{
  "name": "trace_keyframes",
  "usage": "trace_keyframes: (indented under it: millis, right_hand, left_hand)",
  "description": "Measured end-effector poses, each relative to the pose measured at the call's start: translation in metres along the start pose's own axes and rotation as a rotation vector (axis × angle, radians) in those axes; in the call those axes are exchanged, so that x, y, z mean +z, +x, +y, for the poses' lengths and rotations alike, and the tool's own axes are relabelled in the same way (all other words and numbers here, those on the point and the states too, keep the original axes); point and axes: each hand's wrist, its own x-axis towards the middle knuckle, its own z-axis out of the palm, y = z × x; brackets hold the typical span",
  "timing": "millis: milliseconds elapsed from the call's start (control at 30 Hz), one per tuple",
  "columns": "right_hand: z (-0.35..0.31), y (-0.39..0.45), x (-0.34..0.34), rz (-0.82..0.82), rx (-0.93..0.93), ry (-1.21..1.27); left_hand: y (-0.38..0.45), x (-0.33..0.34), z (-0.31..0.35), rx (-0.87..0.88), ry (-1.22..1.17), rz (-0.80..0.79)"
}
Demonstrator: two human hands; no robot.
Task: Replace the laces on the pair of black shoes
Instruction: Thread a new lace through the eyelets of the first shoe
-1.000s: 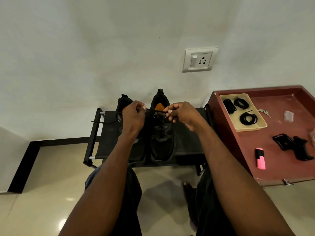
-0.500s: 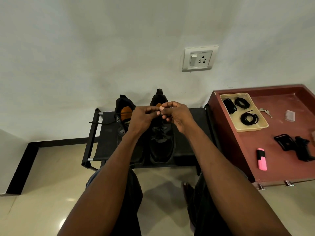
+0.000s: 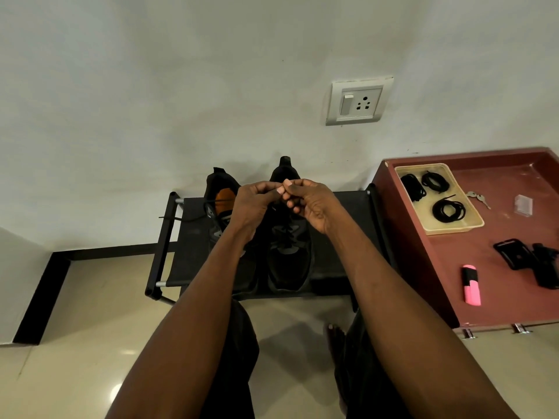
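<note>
Both hands now together, left hand (image 3: 252, 204) and right hand (image 3: 308, 204) pinching lace above toe-toward-viewer right shoe (image 3: 289, 252).

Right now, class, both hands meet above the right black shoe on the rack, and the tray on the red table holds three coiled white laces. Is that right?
One detail is wrong: the laces are black, not white. The head view shows three coiled black laces in the tray on the red table, while the left hand and right hand meet above the right black shoe on the rack.
</note>
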Motion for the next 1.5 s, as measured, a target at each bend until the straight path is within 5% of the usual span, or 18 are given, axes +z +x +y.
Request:
trace_keyframes:
  millis: [67,133,200,267,800,1067,1267,1400,1500]
  right_hand:
    - [-0.001,0.0,-0.002,0.059,-0.042,-0.13]
    - [0.001,0.003,-0.007,0.132,-0.144,-0.533]
    - [0.006,0.007,-0.011,0.093,-0.22,-0.941]
    - [0.012,0.008,-0.012,0.029,-0.2,-1.085]
    - [0.017,0.013,-0.022,0.115,-0.21,-1.007]
    - [0.02,0.01,-0.023,0.113,-0.215,-0.972]
    - [0.023,0.008,-0.024,0.127,-0.229,-0.973]
    - [0.023,0.006,-0.023,0.149,-0.21,-0.912]
    - [0.026,0.007,-0.025,0.195,-0.145,-0.826]
  left_hand:
    - [0.001,0.004,-0.004,0.079,0.176,0.074]
    - [0.005,0.007,-0.009,0.194,0.464,0.137]
    - [0.009,0.008,-0.014,0.27,0.662,0.168]
    - [0.017,0.008,-0.021,0.295,0.749,0.152]
    - [0.03,0.022,-0.022,0.164,1.035,0.009]
    - [0.036,0.031,-0.013,-0.172,0.833,0.062]
    - [0.033,0.031,-0.011,-0.162,0.845,0.069]
    - [0.032,0.018,-0.014,-0.08,0.82,-0.257]
    - [0.024,0.009,-0.013,-0.1,0.977,-0.354]
